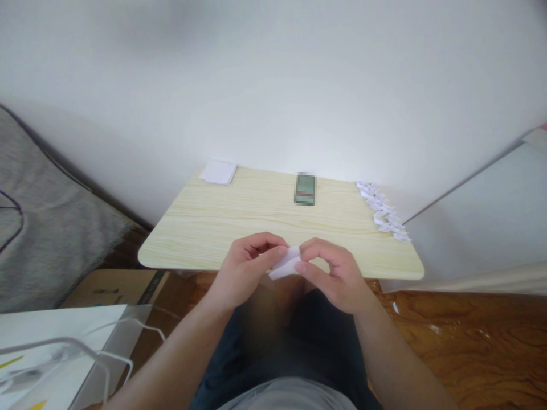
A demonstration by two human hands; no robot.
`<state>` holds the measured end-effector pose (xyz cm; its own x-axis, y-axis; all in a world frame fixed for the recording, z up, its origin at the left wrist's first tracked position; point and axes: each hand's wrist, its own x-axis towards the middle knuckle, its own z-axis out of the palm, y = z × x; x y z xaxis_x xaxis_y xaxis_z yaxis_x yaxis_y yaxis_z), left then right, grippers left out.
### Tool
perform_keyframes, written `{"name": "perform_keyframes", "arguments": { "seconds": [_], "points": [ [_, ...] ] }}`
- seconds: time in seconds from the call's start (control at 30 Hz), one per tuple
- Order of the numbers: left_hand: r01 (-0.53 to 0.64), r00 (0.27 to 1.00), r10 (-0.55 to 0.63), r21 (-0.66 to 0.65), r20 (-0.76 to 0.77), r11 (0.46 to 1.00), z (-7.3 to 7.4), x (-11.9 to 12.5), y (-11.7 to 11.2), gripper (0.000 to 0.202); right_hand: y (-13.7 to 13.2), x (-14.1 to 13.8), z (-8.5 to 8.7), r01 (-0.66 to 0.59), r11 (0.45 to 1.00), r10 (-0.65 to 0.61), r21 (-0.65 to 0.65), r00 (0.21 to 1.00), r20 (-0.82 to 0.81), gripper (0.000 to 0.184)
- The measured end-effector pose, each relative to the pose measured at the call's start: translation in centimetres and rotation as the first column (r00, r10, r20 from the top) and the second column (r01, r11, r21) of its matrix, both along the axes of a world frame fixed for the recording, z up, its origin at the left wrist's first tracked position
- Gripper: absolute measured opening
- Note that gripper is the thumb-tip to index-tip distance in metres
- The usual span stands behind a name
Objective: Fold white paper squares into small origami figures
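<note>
A small folded piece of white paper (pixel 287 263) is held up over the table's front edge. My left hand (pixel 252 265) pinches its left side between thumb and fingers. On the other side, my right hand (pixel 331 267) grips the right end with thumb and forefinger. A crease or overlap runs across the paper, and parts of it are hidden behind my fingers. Along the table's right edge lies a row of several folded white paper pieces (pixel 382 210). A stack of flat white paper sheets (pixel 219 172) rests at the back left corner.
The pale wood-grain table (pixel 239 205) stands against a white wall. A blurred green rectangular object (pixel 305 189) lies at its back middle. To the lower left are a cardboard box (pixel 113 287) and a white surface with cables (pixel 64 341). A paper scrap (pixel 395 308) lies on the wooden floor.
</note>
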<state>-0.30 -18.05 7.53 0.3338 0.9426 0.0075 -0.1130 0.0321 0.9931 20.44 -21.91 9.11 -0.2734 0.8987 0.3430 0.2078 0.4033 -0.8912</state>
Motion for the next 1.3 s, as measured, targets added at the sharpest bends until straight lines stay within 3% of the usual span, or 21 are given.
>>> {"name": "perform_keyframes", "arguments": {
  "seconds": [0.23,0.67,0.93,1.03,1.17,1.3],
  "points": [
    [0.056,0.998,-0.057,-0.041,-0.039,0.998,0.5,-0.1,-0.5,0.022,-0.2,-0.3,-0.3,0.163,0.985,-0.163,-0.058,0.987,0.015,0.008],
    [0.055,0.998,-0.053,-0.054,0.038,0.997,1.1,-0.1,-1.2,0.019,-0.5,-0.6,0.0,0.200,0.976,-0.208,-0.086,0.973,-0.096,0.009],
    [0.059,0.994,-0.056,0.027,-0.089,0.998,1.4,-0.3,-1.8,0.020,-0.9,-0.7,0.7,0.215,0.976,-0.217,-0.043,0.975,-0.045,0.006],
    [0.002,0.994,0.005,0.067,-0.108,0.998,1.4,-0.2,-2.1,0.016,-0.9,-1.0,0.8,0.217,0.974,-0.223,-0.069,0.970,-0.101,0.010],
    [-0.133,0.988,0.145,0.169,-0.060,0.977,1.5,0.1,-2.5,0.011,-0.7,-1.2,0.3,0.182,0.960,-0.230,-0.211,0.945,-0.232,0.024],
    [-0.189,0.980,0.200,0.229,-0.023,0.955,1.3,0.5,-2.6,0.008,-0.7,-1.3,-0.2,0.124,0.957,-0.196,-0.263,0.943,-0.270,0.019]
  ]
}}
